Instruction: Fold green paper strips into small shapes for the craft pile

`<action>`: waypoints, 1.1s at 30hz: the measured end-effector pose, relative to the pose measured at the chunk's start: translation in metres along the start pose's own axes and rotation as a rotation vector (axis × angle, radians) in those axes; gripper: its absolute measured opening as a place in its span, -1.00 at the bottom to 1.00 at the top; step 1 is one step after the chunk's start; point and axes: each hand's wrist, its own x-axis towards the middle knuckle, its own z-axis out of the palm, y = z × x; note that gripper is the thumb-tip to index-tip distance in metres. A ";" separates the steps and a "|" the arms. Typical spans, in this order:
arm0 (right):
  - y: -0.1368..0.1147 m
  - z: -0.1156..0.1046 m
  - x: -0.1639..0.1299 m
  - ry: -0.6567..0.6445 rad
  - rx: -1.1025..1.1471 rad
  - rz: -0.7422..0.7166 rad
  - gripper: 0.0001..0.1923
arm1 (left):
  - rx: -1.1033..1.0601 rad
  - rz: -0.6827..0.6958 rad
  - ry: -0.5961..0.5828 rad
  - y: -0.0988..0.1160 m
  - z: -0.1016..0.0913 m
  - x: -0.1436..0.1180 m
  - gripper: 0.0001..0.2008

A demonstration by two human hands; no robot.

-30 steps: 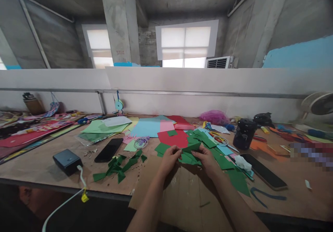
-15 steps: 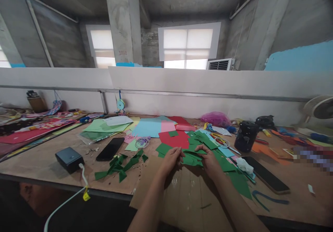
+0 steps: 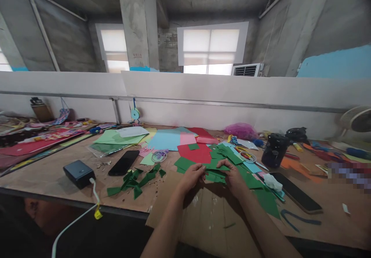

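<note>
A piece of green paper [image 3: 216, 170] is stretched between my two hands, above a sheet of brown cardboard [image 3: 214, 219]. My left hand [image 3: 191, 177] pinches its left end between thumb and fingers. At the other end, my right hand [image 3: 233, 176] grips it with curled fingers. The paper looks narrow, as if folded or seen nearly edge-on. More green sheets [image 3: 230, 153] lie just behind and to the right of my hands. Left of the cardboard is a loose heap of small folded green pieces [image 3: 136, 181]. Red paper [image 3: 194, 154] lies behind my hands.
Two phones [image 3: 124, 163] [image 3: 298, 192] lie on either side. A black power adapter [image 3: 79, 173] with a white cable sits near the front left edge. A dark cup [image 3: 274, 150], a pink plastic bag [image 3: 240, 130] and a fan [image 3: 358, 119] stand at the right.
The green paper between my hands now appears narrower and flatter. My right fingers have moved slightly in on it. The whole view has shifted a little.
</note>
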 end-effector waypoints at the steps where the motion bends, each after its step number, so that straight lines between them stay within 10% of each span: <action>1: 0.000 0.000 0.000 -0.003 0.002 -0.001 -0.81 | -0.006 -0.002 -0.002 -0.001 0.000 0.000 -0.56; 33: 0.005 -0.002 -0.002 -0.044 -0.181 -0.005 -0.61 | 0.171 0.043 0.009 0.007 0.005 -0.005 -0.54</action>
